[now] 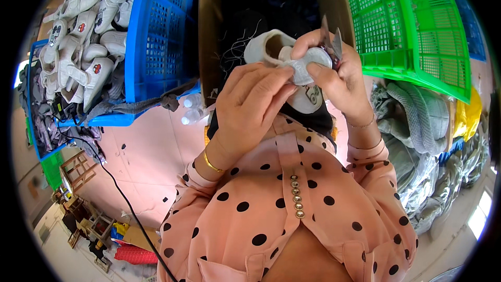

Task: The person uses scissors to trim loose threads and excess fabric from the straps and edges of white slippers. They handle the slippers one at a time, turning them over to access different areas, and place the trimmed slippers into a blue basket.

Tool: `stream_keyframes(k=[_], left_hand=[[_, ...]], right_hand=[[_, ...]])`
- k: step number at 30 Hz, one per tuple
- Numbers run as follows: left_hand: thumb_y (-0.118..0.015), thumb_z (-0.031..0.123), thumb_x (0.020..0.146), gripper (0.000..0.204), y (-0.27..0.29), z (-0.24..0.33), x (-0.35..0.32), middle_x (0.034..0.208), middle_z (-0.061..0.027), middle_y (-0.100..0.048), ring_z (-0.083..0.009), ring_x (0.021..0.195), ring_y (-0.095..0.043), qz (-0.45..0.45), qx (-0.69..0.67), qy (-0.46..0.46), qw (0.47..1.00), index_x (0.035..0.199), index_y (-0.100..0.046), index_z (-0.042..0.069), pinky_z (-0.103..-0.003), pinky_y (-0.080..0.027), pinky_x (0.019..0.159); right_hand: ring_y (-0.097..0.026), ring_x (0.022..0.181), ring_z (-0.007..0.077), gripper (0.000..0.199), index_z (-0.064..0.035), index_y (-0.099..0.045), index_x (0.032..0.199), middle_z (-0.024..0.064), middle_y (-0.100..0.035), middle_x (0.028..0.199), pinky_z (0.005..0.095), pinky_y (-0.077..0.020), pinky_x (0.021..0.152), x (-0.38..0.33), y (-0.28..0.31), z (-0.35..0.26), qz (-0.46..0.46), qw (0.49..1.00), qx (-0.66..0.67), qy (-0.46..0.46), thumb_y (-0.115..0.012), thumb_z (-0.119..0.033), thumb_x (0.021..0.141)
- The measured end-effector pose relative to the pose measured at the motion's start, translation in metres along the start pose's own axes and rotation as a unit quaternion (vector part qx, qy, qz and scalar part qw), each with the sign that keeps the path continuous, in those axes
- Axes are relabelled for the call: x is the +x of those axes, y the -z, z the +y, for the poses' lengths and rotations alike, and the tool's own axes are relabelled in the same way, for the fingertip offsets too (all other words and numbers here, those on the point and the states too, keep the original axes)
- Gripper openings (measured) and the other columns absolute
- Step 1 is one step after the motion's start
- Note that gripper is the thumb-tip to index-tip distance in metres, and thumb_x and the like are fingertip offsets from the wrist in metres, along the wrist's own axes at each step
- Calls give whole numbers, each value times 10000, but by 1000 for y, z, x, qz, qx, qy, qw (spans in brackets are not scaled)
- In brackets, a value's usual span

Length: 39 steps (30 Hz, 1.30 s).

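Observation:
A small white shoe upper (302, 68) is held up in front of my chest, over the cardboard box. It has a rounded open end at its upper left and a dark stitched motif on the lower part. My left hand (253, 102) pinches its near edge with thumb and fingertips. From the other side, my right hand (336, 75) grips a pale flap of it between thumb and forefinger. Tucked in that same hand is a pair of thread snips (335, 46), blades pointing up and away from me. The snips' handles are mostly hidden by the fingers.
Below the hands a cardboard box (207, 26) holds dark cloth and loose threads. A blue crate (136, 47) with white shoe uppers (86, 47) beside it stands left; a green crate (412, 31) stands right. Plastic bottles (193, 108) are by the box; grey bundles (417, 120) lie right.

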<state>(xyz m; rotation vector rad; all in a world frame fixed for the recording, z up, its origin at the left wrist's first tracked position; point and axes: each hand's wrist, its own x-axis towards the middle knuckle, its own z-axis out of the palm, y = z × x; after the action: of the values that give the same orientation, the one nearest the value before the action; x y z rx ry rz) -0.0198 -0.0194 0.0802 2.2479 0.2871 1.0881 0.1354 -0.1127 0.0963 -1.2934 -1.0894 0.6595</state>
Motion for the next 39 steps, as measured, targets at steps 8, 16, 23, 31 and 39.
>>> stream_keyframes(k=[8, 16, 23, 31, 39], left_hand=[[-733, 33, 797, 147, 0, -9, -25, 927, -87, -658, -251, 817, -591, -76, -81, 76, 991, 917, -647, 33, -327, -479, 735], [-698, 134, 883, 311, -6, -7, -51, 980, -105, -671, -156, 804, -657, -131, -249, 325, 903, 1115, -537, 5, -250, -517, 735], [-683, 123, 902, 200, -13, -19, -52, 863, -35, -666, -69, 753, -604, -220, -282, 452, 817, 1033, -625, -16, -203, -482, 681], [-670, 140, 902, 143, -13, -25, -56, 693, -7, -656, -16, 593, -561, -115, -341, 555, 750, 934, -705, 6, -144, -425, 534], [-681, 183, 886, 158, -10, -23, -59, 711, -18, -680, -44, 630, -630, -101, -340, 571, 740, 922, -722, 35, -145, -458, 531]], right_hand=[[-539, 699, 37, 296, -5, -621, 1125, 1, -625, 844, 164, -456, 621, -20, 15, 23, -109, 946, 208, -224, -567, -248, 966], [-512, 675, 14, 331, -13, -599, 1149, -25, -589, 809, 142, -430, 585, -52, 6, 62, -125, 927, 218, -279, -556, -302, 993], [-567, 689, 54, 285, 3, -562, 1118, 33, -647, 865, 216, -501, 634, -67, -9, 76, -74, 954, 126, -260, -561, -253, 992], [-588, 551, 239, 361, -52, -532, 892, 70, -582, 632, 313, -466, 508, -78, 8, 50, -37, 911, -409, -25, -652, -392, 898], [-529, 535, 167, 374, -103, -496, 736, 11, -474, 569, 294, -425, 478, -78, 1, 35, -74, 833, -548, 27, -699, -401, 834]])
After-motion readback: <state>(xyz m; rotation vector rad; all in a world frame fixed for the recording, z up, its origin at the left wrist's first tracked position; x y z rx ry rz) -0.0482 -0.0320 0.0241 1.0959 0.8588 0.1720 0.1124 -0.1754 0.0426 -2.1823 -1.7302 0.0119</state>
